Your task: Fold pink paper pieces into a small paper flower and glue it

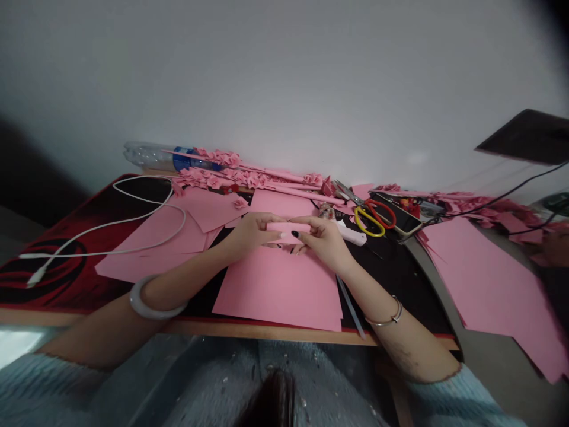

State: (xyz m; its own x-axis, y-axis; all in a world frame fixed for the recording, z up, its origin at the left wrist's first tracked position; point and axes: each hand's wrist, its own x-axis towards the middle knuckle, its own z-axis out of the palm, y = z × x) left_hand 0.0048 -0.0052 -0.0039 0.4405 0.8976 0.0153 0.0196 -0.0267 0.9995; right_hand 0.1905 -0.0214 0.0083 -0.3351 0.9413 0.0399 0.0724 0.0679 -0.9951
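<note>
Between both hands I hold a small folded strip of pink paper, just above a large pink sheet lying on the black desk mat. My left hand pinches its left end. At the strip's right end my right hand, nails painted dark, grips it with fingertips. A pale bangle sits on my left forearm and a thin metal bracelet on my right wrist.
More pink sheets lie at left with a white cable across them. Pink paper flowers on sticks and a plastic bottle line the back. Yellow and red scissors, a phone, a glue gun; pink sheets at right.
</note>
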